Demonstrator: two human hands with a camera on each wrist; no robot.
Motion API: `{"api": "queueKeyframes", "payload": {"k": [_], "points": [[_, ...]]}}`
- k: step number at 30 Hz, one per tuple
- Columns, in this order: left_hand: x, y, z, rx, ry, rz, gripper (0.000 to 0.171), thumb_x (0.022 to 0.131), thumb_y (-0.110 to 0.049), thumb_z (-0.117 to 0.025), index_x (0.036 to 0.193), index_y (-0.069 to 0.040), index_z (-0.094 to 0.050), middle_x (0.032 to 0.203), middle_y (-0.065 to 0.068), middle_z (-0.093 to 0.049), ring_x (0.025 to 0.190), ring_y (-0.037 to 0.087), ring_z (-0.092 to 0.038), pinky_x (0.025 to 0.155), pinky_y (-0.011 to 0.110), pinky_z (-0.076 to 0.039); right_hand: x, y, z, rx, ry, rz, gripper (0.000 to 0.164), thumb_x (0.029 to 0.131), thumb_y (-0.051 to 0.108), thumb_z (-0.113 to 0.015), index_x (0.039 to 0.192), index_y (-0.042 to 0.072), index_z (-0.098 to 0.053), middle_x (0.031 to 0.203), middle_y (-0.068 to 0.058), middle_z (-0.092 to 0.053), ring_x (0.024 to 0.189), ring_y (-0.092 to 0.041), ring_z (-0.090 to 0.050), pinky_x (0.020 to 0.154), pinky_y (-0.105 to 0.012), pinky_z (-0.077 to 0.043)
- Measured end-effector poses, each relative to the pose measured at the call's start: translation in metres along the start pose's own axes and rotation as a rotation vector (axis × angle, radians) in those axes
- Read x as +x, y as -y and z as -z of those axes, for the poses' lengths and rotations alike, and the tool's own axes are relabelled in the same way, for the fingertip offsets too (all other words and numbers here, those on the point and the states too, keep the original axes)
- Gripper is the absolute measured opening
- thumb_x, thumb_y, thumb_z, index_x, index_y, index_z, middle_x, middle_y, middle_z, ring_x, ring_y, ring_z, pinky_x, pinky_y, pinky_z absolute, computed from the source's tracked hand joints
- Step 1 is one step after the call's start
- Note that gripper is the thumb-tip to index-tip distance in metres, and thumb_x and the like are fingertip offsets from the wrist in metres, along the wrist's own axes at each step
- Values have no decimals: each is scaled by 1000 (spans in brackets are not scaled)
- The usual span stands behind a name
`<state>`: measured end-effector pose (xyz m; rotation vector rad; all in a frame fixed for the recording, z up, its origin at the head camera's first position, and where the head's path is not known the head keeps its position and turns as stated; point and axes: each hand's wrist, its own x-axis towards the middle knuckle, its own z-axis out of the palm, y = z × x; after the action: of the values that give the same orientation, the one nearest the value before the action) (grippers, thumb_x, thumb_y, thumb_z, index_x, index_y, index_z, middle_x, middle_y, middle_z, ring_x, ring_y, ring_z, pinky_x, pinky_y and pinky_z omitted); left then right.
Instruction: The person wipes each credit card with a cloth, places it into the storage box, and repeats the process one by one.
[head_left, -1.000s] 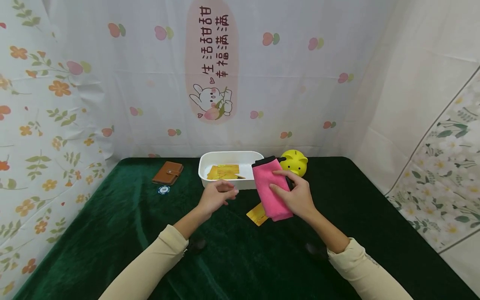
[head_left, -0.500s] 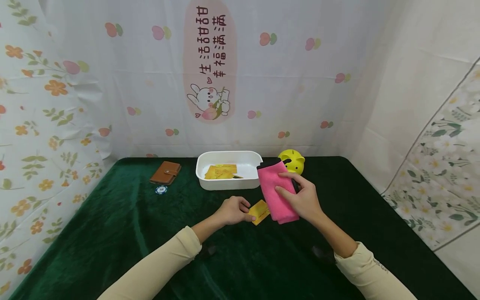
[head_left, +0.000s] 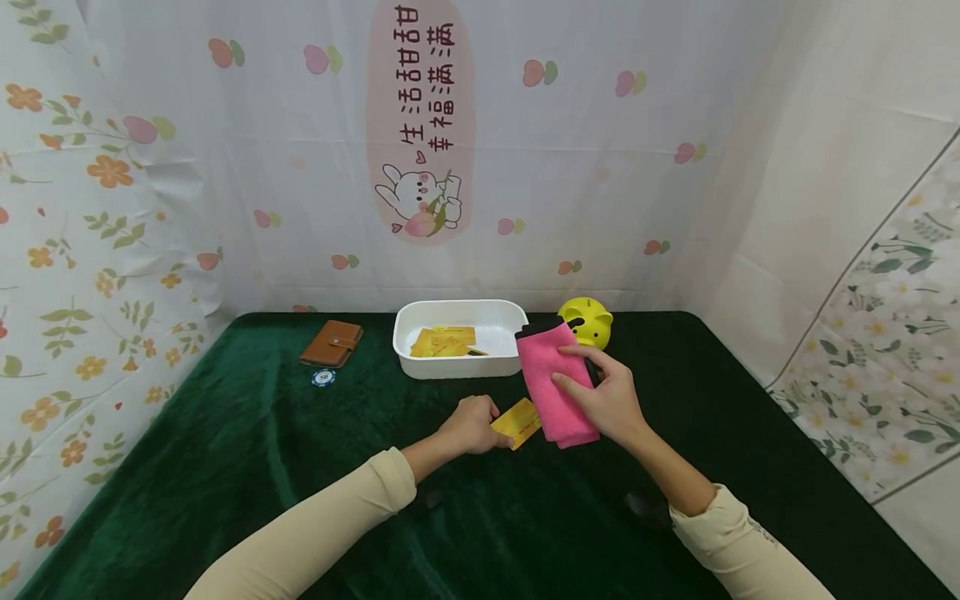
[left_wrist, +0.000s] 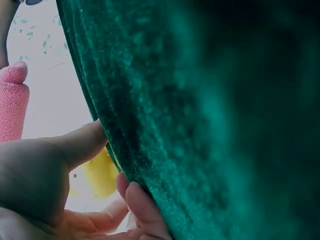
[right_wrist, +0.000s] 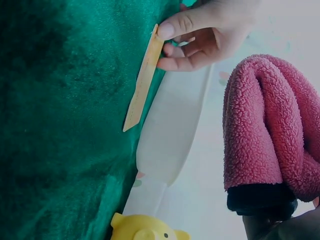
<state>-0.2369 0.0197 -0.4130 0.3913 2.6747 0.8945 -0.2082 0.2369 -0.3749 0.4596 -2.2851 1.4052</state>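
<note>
A gold card (head_left: 519,423) lies on the green table cover. My left hand (head_left: 471,423) pinches its near left corner, the thumb on one side and fingers on the other. In the right wrist view the thumb sits at one end of the card (right_wrist: 144,82); I cannot tell whether it has left the cloth. My right hand (head_left: 611,402) grips a folded pink plush cloth (head_left: 553,387) with black edging, raised just right of the card. The same cloth (right_wrist: 252,130) looks thick and doubled over in the right wrist view.
A white bin (head_left: 457,367) behind the hands holds several gold cards (head_left: 442,340). A yellow piggy bank (head_left: 592,321) stands right of it, partly behind the pink cloth. At left lie a brown wallet (head_left: 330,344) and a blue-white poker chip (head_left: 323,378).
My left hand has come from in front of the bin down and right to the card, and its fingers have closed on the corner. The right hand with the cloth has shifted slightly right.
</note>
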Motion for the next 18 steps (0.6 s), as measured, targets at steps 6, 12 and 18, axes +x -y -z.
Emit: {"api": "queueKeyframes", "payload": {"k": [6,12,18], "points": [[-1,1,2,17,-19,5,44,76,-27,-88,103,-6,-60,90,5,-56,76,18,-54,65,32,-49,-1,0,1,18,10,8,35,89,7,-75,122,6,-65,112,-17,-64,68,-17,-66,61,-29,-57],[-2,2,3,-43,-20,-35,43,77,-21,-87,104,-11,-55,84,3,-59,71,18,-57,62,32,-49,-2,3,2,25,11,11,35,88,8,-76,121,7,-65,112,-17,-63,68,-19,-66,61,-30,-57],[-1,10,9,-247,-18,-149,37,84,-5,-78,112,-3,-55,86,7,-67,69,17,-63,62,30,-56,-3,8,1,37,16,-25,35,88,6,-75,121,7,-65,110,-17,-63,61,-18,-66,59,-30,-57]]}}
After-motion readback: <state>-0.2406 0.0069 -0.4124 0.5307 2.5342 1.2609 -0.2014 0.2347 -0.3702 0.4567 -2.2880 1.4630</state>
